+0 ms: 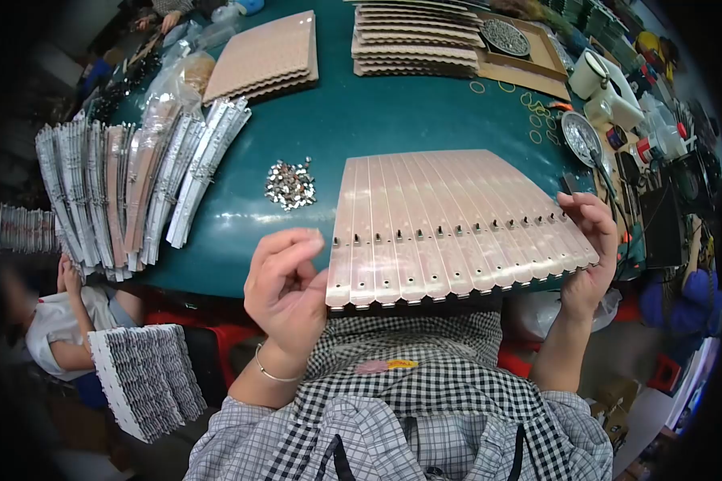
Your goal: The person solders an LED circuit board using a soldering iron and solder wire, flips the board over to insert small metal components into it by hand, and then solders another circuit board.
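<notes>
A pinkish panel of joined narrow strips [449, 192] is held up in front of my chest, tilted. Across it runs a row of small dark upright pins, and its near edge is scalloped. My left hand [285, 289] is at the panel's left edge, thumb against it and the other fingers curled above. The right edge is gripped by my right hand [590, 248], its fingers wrapped round the corner. Beyond my left hand, a heap of small shiny metal pieces [290, 184] lies on the green table [257, 252].
Bundles of silvery strips [136, 184] stand at left. Stacked pink panels [265, 56] and a taller stack [413, 44] are at the back. A cardboard tray [541, 68], rubber bands [535, 120] and a metal dish [582, 136] lie right. Another person [64, 329] sits at left.
</notes>
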`<state>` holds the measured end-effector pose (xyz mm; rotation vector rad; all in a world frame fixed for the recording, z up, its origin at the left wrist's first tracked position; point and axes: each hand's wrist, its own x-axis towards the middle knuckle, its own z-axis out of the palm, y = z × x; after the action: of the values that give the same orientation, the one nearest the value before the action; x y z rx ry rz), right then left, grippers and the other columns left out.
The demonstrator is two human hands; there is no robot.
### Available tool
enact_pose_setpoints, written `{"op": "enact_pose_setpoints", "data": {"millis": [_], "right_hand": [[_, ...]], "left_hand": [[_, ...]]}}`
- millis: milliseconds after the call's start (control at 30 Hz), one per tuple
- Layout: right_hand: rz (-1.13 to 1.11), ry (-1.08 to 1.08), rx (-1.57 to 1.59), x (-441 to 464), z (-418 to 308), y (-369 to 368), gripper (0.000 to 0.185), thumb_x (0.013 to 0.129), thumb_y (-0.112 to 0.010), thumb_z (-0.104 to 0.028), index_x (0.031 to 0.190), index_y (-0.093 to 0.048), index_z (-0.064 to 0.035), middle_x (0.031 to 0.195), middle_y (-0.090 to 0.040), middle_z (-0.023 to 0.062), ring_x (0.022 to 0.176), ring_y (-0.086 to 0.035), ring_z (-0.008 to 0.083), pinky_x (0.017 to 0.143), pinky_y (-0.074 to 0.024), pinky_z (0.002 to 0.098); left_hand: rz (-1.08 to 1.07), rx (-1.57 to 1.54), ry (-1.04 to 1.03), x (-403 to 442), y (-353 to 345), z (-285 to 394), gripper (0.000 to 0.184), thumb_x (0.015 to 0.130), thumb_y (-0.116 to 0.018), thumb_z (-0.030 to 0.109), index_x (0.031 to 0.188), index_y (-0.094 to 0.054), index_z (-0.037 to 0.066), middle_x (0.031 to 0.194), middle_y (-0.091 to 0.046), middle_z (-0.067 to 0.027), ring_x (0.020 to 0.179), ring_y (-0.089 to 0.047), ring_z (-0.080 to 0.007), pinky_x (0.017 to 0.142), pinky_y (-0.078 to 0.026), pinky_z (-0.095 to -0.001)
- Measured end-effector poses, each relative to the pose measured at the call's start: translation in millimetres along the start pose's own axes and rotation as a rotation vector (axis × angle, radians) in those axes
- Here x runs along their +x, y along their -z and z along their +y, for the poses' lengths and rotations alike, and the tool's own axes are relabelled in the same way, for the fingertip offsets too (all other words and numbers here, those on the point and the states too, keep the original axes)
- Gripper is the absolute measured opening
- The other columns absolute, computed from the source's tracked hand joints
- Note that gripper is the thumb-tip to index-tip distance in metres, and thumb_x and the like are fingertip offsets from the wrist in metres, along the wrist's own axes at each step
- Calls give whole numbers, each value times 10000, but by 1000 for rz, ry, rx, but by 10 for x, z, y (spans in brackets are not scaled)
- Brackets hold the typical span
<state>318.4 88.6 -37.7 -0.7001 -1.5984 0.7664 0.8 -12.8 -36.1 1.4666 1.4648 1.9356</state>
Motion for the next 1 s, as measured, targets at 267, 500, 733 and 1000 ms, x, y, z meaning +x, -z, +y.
{"op": "enact_pose_setpoints", "data": {"millis": [267, 500, 733, 1000], "right_hand": [[40, 27, -8, 76, 71, -69, 576, 861, -706, -379, 1199, -491, 35, 1202, -558, 187, 1109, -590, 280, 990, -450, 398], [42, 29, -111, 174, 32, -77, 612, 867, -670, -469, 1146, -525, 56, 1103, -614, 182, 1041, -603, 255, 940, -462, 364], [56, 35, -144, 242, 24, -94, 529, 851, -682, -460, 1021, -613, 36, 1063, -613, 162, 1020, -595, 257, 915, -452, 368], [-5, 122, -170, 334, 84, -16, 317, 801, -739, -276, 934, -629, -10, 964, -620, 95, 974, -585, 256, 861, -458, 358]], "left_hand": [[-127, 23, -200, 283, 37, -188, 233, 768, -755, -28, 992, -692, -13, 1008, -689, -187, 759, -649, -125, 600, -511, -200], [-183, 87, -269, 422, 7, -182, 189, 748, -721, -87, 919, -701, -10, 910, -709, -180, 813, -701, -238, 697, -560, -276], [-232, 99, -253, 430, 67, -202, 165, 741, -734, -14, 893, -668, -18, 913, -697, -194, 834, -673, -247, 740, -527, -306], [-231, 67, -222, 464, 112, -273, 155, 718, -720, -16, 860, -659, -11, 886, -667, -169, 782, -628, -215, 706, -493, -281]]}}
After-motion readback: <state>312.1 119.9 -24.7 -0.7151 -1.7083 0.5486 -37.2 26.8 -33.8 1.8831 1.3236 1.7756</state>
